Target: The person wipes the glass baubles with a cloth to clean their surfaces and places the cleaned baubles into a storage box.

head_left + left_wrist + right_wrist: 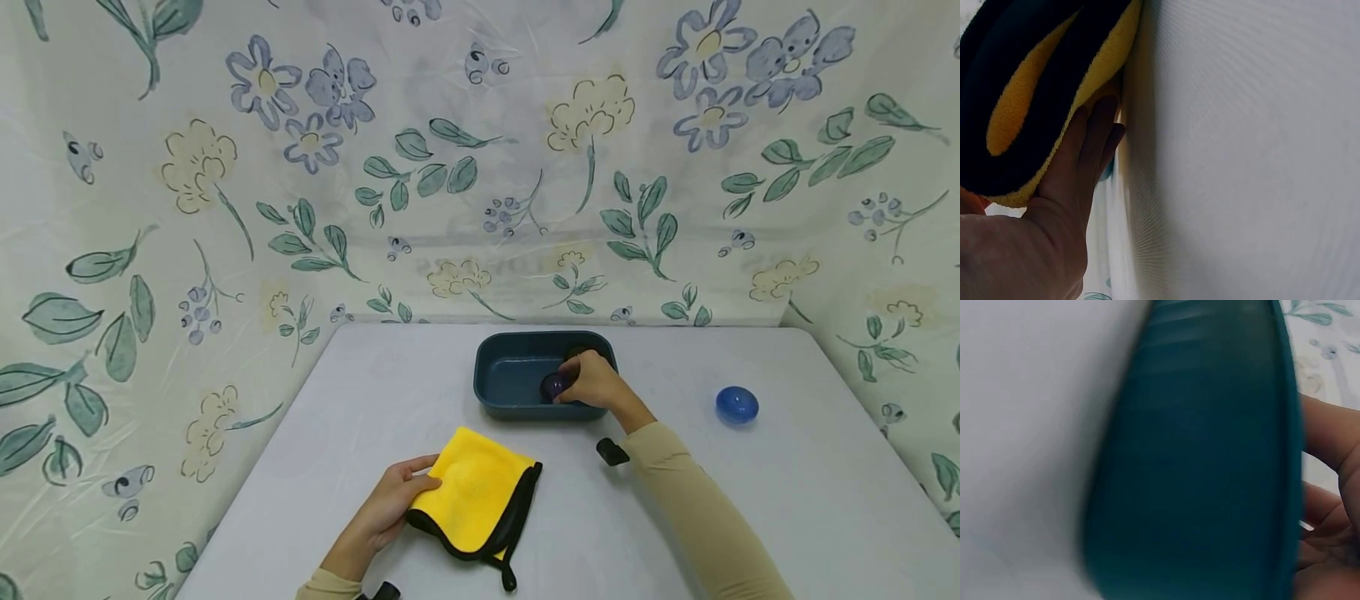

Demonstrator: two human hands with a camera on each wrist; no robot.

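We see a yellow cloth [474, 487] with black edging, folded, lying flat on the near part of the table; its left corner is pinched by the left hand [390, 504], thumb on top. In the left wrist view we see the cloth [1035, 87] lifted at that edge, its layers curled above the fingers [1088, 156]. Behind it stands a dark teal tub [510, 375], rectangular with rounded corners. Inside the tub, the right hand [592, 382] grips a small dark purple ball [553, 385].
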